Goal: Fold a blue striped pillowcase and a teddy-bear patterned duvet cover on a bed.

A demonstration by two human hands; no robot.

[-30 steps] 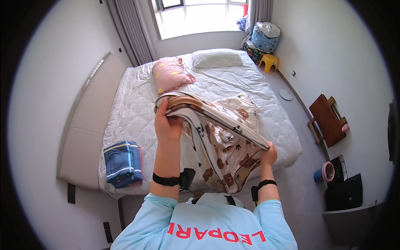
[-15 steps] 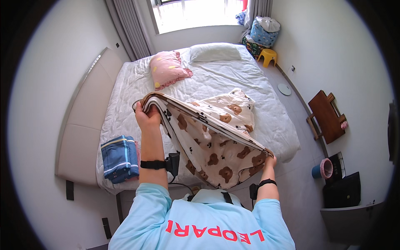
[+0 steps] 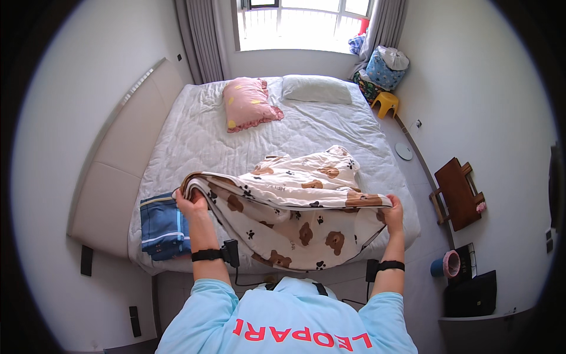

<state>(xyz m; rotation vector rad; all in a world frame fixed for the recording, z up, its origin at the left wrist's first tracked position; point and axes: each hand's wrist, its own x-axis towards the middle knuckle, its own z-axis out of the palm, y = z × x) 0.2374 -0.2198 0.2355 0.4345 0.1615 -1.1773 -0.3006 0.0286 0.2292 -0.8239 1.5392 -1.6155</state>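
A cream blanket (image 3: 306, 227) with brown bear heads and black paw prints hangs between my two hands at the near side of the bed (image 3: 194, 135). My left hand (image 3: 193, 202) is closed round its folded, layered left corner. At the other end, my right hand (image 3: 394, 213) grips the blanket's right corner. The upper edge sags a little from hand to hand. Beyond it, the far part of the blanket lies crumpled on the white bedding. Folded blue plaid cloth (image 3: 162, 227) rests on the bed beside my left forearm.
A pink ruffled pillow (image 3: 250, 105) and a white pillow (image 3: 316, 89) lie at the bed's far end. The headboard (image 3: 121, 159) runs along the left. To the right are a yellow stool (image 3: 385, 104), a brown folding table (image 3: 457, 193) and a blue bin (image 3: 437, 268).
My left hand has come down toward me and slightly left, while my right hand has risen. The blanket's upper edge now runs nearly level instead of sloping. The view has tilted slightly.
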